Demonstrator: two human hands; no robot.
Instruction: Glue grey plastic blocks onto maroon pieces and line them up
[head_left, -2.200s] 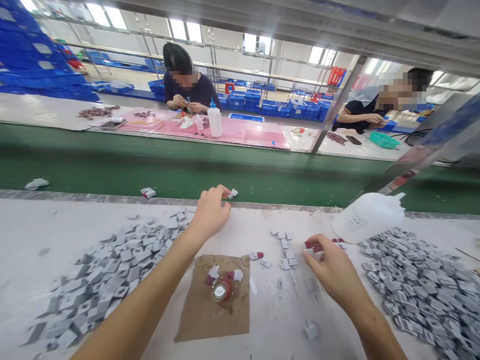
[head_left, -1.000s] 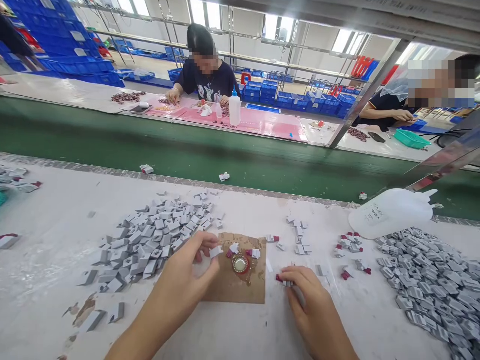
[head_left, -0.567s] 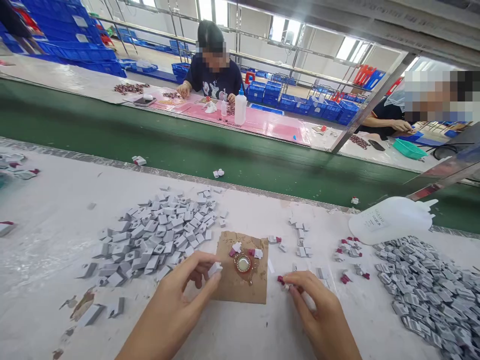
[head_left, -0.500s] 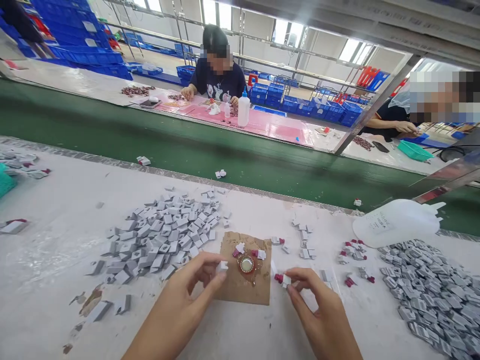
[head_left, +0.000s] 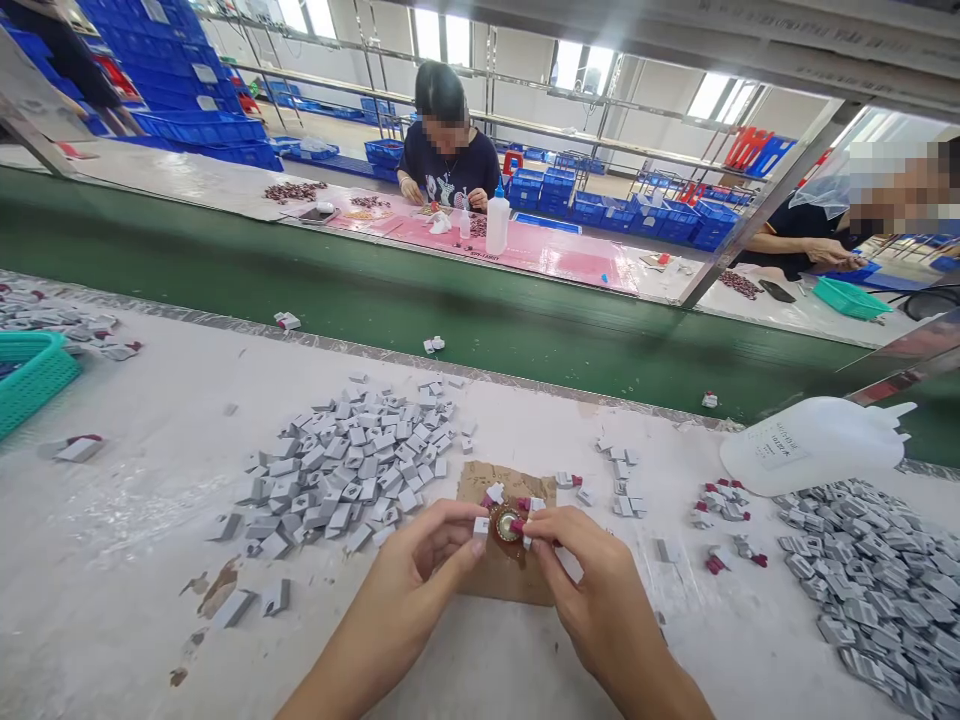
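Between thumb and fingers of my left hand is a small grey-white block, held over the left part of a brown cardboard square. My right hand pinches a white piece with a dark red end, which is over a round cap on the cardboard. Wet brown liquid surrounds the cap. Two other white and red pieces lie behind it, one of them at the back left, the other partly hidden by my right fingers.
Grey blocks are heaped at the left, and more at the right beside a lying white bottle. A green basket stands far left. Beyond the green belt, a person works.
My right hand has moved left, bringing its red-ended piece from beside the cardboard to the cap. My left hand still holds its block. The camera view has shifted slightly.
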